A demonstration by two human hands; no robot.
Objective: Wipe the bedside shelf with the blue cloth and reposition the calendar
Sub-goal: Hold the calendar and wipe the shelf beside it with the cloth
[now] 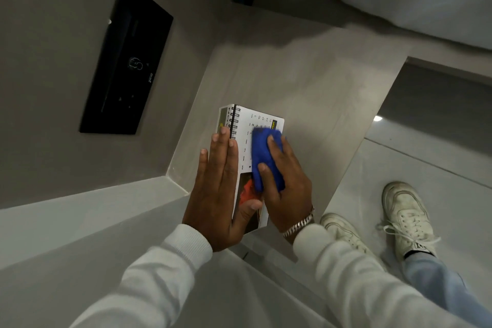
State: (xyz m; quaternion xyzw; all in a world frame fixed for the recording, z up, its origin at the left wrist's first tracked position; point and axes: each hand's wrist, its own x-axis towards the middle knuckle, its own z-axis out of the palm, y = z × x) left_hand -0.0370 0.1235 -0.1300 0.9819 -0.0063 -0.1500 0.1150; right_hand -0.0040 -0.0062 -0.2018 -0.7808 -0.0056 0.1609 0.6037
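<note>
Spiral-bound calendar (255,141), white, with date grid and a photo panel: sitting over the grey bedside shelf (306,80), near its front edge, held between both hands; whether its base is touching the shelf cannot be told. Left hand (218,189): lying flat against the calendar's back face, fingers extended and close together, thumb hooking round onto the photo panel, so it is bracing the calendar rather than closing round it. Right hand (285,189): pressing a bunched blue cloth (266,157) against the date grid, fingers curling over the cloth and gripping it; a silver chain bracelet (298,225) is showing at the wrist. White sleeves are covering both forearms. Black wall panel (127,58) with faint symbols: mounted on the grey wall left of the shelf. White sneakers (407,218): standing on the pale floor to the right.
</note>
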